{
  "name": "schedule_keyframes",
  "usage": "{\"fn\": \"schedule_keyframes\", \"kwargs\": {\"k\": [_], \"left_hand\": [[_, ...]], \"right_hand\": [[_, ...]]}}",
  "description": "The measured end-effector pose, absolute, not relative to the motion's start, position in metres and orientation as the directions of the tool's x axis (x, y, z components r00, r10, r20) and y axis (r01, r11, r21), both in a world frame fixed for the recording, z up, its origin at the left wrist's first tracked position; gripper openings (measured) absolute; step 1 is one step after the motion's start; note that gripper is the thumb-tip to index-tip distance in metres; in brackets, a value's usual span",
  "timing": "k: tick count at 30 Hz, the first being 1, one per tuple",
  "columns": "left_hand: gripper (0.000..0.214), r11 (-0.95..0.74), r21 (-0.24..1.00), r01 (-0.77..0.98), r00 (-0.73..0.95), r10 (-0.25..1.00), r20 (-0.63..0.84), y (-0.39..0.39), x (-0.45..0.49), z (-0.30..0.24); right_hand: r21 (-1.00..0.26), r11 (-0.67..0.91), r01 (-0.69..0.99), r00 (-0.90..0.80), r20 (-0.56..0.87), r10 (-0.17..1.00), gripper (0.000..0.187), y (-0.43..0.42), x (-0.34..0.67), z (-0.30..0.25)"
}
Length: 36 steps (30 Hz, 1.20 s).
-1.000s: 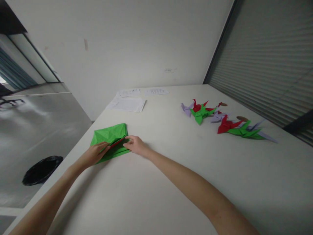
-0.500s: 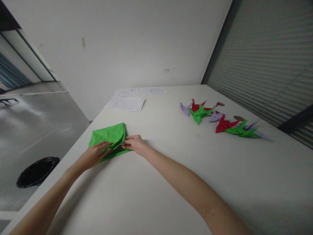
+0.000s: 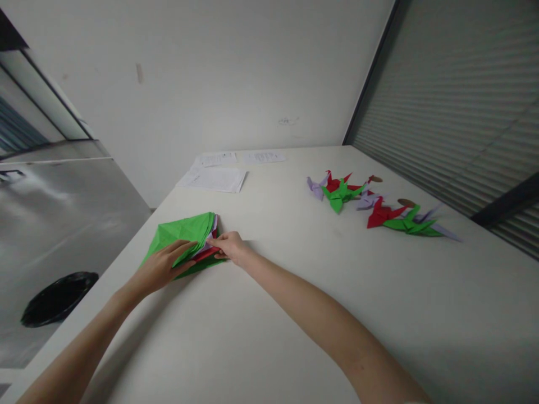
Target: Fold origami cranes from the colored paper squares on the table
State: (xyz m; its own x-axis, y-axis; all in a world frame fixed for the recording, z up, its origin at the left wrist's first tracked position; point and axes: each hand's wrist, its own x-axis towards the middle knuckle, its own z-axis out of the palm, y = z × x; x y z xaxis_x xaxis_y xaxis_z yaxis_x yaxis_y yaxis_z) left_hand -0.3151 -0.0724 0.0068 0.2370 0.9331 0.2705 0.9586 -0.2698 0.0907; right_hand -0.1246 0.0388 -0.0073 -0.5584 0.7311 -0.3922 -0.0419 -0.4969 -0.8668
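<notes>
Near the left edge of the white table (image 3: pixel 269 314) lies a stack of origami paper, with creased green sheets (image 3: pixel 183 229) on top. My left hand (image 3: pixel 164 262) is closed on the near edge of these green sheets, fingers above and thumb below, holding them partly lifted. Under them, a lilac edge (image 3: pixel 205 247) and a red sheet (image 3: pixel 205 254) show, and more green lies at the bottom. At the stack's right corner, my right hand (image 3: pixel 231 247) pinches the lilac paper between thumb and forefinger. How many sheets it holds is hidden.
Several folded paper cranes in red, green (image 3: pixel 339 196) and lilac lie at the right, with two brown round objects (image 3: pixel 406 202) beside them. Printed papers (image 3: pixel 214 179) rest at the back left. A black-lined bin (image 3: pixel 59 297) stands on the floor to the left.
The green sheets are lifted further back, so lilac and red paper now shows beneath them. My right fingers have closed into a pinch on the lilac edge. The view has shifted slightly.
</notes>
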Motion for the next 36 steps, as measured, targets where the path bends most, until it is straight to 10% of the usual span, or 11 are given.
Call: {"fn": "schedule_keyframes", "kwargs": {"k": [13, 25, 32, 36], "left_hand": [[0.035, -0.09, -0.097, 0.991, 0.129, 0.827, 0.547, -0.075, -0.302, 0.024], [0.032, -0.303, -0.165, 0.939, 0.343, 0.865, 0.366, -0.072, -0.279, 0.001], [0.039, -0.361, -0.075, 0.93, 0.363, 0.858, 0.363, -0.061, -0.248, 0.009], [0.039, -0.447, 0.027, 0.894, 0.373, 0.776, 0.508, -0.044, -0.204, 0.018]], "right_hand": [[-0.884, -0.468, -0.007, -0.568, -0.382, 0.73, 0.026, 0.042, -0.115, -0.004], [-0.917, -0.335, -0.217, -0.569, -0.16, 0.807, 0.007, 0.079, 0.012, 0.042], [-0.992, 0.093, -0.088, -0.395, 0.121, 0.911, 0.026, 0.092, 0.126, 0.086], [-0.811, 0.541, 0.224, -0.536, 0.361, 0.763, 0.028, 0.064, 0.151, 0.124]]}}
